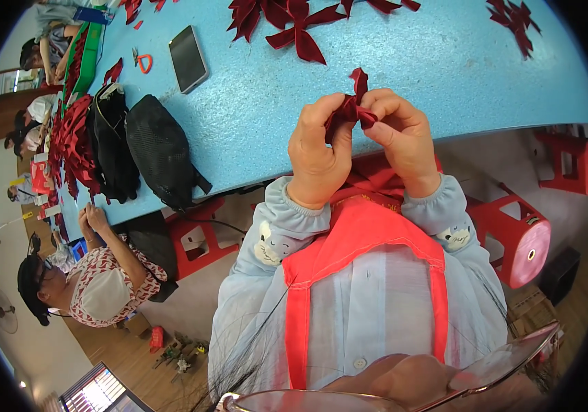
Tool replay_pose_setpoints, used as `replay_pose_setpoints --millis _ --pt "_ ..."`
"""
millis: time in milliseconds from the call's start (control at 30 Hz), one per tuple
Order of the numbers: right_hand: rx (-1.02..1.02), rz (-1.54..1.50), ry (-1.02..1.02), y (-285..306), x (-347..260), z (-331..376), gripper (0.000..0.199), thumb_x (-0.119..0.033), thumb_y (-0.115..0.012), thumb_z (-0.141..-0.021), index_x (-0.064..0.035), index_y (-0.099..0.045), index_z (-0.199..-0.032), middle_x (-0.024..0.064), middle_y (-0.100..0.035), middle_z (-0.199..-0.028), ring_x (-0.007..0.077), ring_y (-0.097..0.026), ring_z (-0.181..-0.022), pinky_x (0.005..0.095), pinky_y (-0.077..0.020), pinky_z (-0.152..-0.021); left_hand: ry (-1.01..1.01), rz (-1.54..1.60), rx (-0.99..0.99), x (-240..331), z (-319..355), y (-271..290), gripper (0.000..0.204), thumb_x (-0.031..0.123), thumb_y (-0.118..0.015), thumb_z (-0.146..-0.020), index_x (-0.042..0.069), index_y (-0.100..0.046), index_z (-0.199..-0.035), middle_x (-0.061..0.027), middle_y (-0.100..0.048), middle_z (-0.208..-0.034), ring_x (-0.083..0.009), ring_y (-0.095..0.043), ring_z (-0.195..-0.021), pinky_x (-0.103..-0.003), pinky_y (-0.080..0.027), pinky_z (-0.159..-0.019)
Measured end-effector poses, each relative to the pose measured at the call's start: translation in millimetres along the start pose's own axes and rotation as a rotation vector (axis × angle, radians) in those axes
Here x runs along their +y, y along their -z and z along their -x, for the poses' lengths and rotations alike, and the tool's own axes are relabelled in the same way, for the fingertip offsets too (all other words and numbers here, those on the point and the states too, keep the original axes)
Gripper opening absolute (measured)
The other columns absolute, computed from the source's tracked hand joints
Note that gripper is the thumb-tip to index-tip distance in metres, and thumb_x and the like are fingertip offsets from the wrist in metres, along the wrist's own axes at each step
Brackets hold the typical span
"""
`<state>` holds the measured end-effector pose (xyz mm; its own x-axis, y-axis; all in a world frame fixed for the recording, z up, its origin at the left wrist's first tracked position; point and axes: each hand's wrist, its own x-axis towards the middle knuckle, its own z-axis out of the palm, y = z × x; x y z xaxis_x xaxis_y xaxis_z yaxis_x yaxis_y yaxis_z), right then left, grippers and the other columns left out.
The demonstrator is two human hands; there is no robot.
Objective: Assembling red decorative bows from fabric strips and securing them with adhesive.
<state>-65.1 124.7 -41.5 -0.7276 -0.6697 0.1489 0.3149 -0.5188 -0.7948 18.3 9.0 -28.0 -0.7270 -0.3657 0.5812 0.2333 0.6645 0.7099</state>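
Above the near edge of the blue table, a dark red velvet bow [354,110] is held between my two hands. My left hand [319,147] is closed on its left loop, thumb against the fingers. With thumb and fingertips, my right hand [404,134] pinches its right side. One tail of the bow sticks up between the hands. Farther back on the table lie several more dark red bows [301,34], and another small group of bows [513,24] is at the far right.
On the table [252,103] to the left are a phone [188,60], orange-handled snips [144,63], two black bags [160,147] and a heap of red bows [74,147]. A co-worker [105,285] sits at the left. Red stools [513,237] stand beside and below the table.
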Motion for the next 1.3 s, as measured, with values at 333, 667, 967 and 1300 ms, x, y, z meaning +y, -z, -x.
replay_pose_setpoints --millis 333,667,967,1300 --pt "0.154 0.124 0.040 -7.7 -3.3 -1.7 0.028 0.001 -0.057 -0.082 -0.0058 -0.050 -0.109 0.0039 -0.057 -0.096 0.0046 -0.044 -0.065 0.0180 -0.0346 -0.053 0.264 0.202 0.083 8.2 -3.2 -7.0 0.038 -0.005 -0.062 -0.076 0.004 -0.047 -0.110 -0.0095 -0.056 -0.089 -0.0159 -0.058 -0.066 -0.027 -0.047 -0.055" --pt "0.086 0.539 0.232 1.6 -23.9 -7.6 0.026 -0.001 -0.057 -0.079 -0.0057 -0.056 -0.105 0.0060 -0.060 -0.096 0.0153 -0.053 -0.090 0.0261 -0.0422 -0.076 0.905 0.857 -0.099 6.4 -17.5 10.2 0.038 0.001 -0.062 -0.079 0.001 -0.044 -0.112 -0.0072 -0.054 -0.084 -0.0099 -0.051 -0.056 -0.023 -0.044 -0.047" --pt "-0.149 1.069 0.388 13.8 -31.1 -12.1 0.023 0.001 -0.060 -0.069 -0.0061 -0.062 -0.091 0.0058 -0.057 -0.103 0.0252 -0.050 -0.102 0.0340 -0.0405 -0.087 0.938 0.772 -0.255 10.3 -17.5 13.3 0.034 0.004 -0.062 -0.079 0.001 -0.048 -0.110 -0.0073 -0.058 -0.083 -0.0085 -0.050 -0.055 -0.022 -0.044 -0.047" --pt "0.052 0.658 0.333 11.1 0.2 -11.8 0.017 0.000 -0.056 -0.079 -0.0038 -0.056 -0.096 0.0068 -0.056 -0.099 0.0174 -0.051 -0.097 0.0299 -0.0410 -0.084 0.899 0.836 -0.240 8.5 -23.3 8.6 0.021 0.002 -0.058 -0.081 0.001 -0.054 -0.101 -0.0075 -0.060 -0.087 -0.0091 -0.053 -0.057 -0.022 -0.046 -0.047"
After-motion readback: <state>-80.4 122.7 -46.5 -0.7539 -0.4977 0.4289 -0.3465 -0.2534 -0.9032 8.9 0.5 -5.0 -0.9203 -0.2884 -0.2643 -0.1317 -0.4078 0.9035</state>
